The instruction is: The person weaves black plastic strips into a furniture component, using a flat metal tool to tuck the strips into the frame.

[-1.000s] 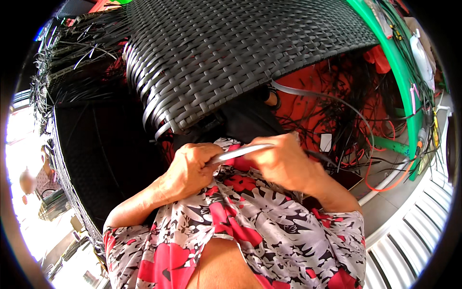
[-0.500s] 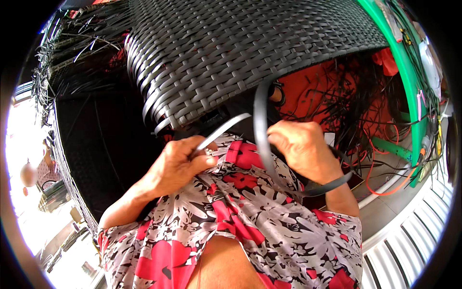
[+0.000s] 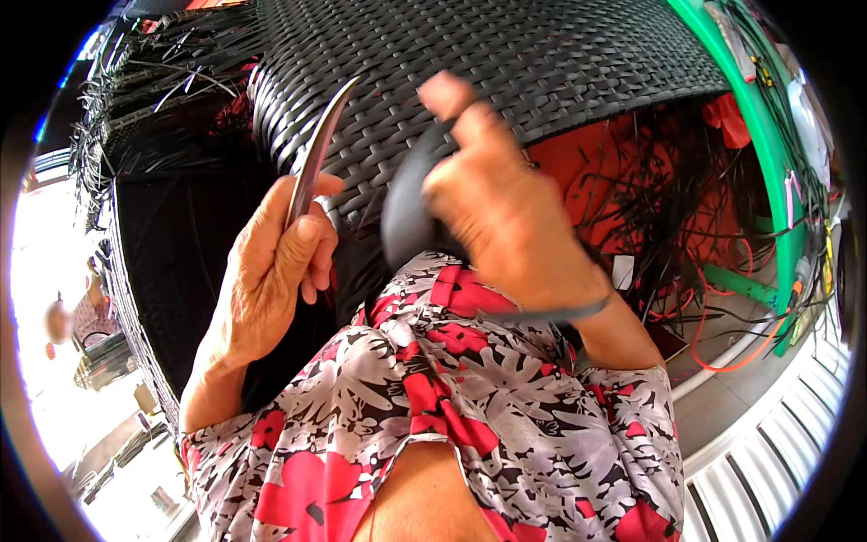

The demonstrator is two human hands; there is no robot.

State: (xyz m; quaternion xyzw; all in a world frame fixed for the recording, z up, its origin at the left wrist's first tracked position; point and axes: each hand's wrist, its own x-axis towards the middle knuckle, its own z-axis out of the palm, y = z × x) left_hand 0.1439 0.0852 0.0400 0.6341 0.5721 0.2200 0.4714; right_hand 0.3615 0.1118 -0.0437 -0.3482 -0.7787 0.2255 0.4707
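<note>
Lowest in the frame, a floral red, grey and white garment (image 3: 470, 425) over the lap. Just above it, left of centre, the left hand (image 3: 271, 271) closed around a flat metal tool (image 3: 312, 163) whose blade curves up toward the woven panel. Right of centre, the right hand (image 3: 506, 226), blurred, gripping a dark flat strip (image 3: 406, 208) that bends in a loop past the wrist; fingers curled tight on it, hands apart. Risk, as a judgement: strip kinking or slipping from the grip under a hard pull, or the tool's tip scoring the weave or nicking the other hand, given how close the two work. Beyond, filling the upper middle, the black woven wicker panel (image 3: 506, 81); loose strip ends (image 3: 153, 72) at upper left. At right, an orange-red surface behind tangled strands, a green frame (image 3: 768, 154), corrugated metal (image 3: 777, 452) at lower right. Bright daylight at far left.
</note>
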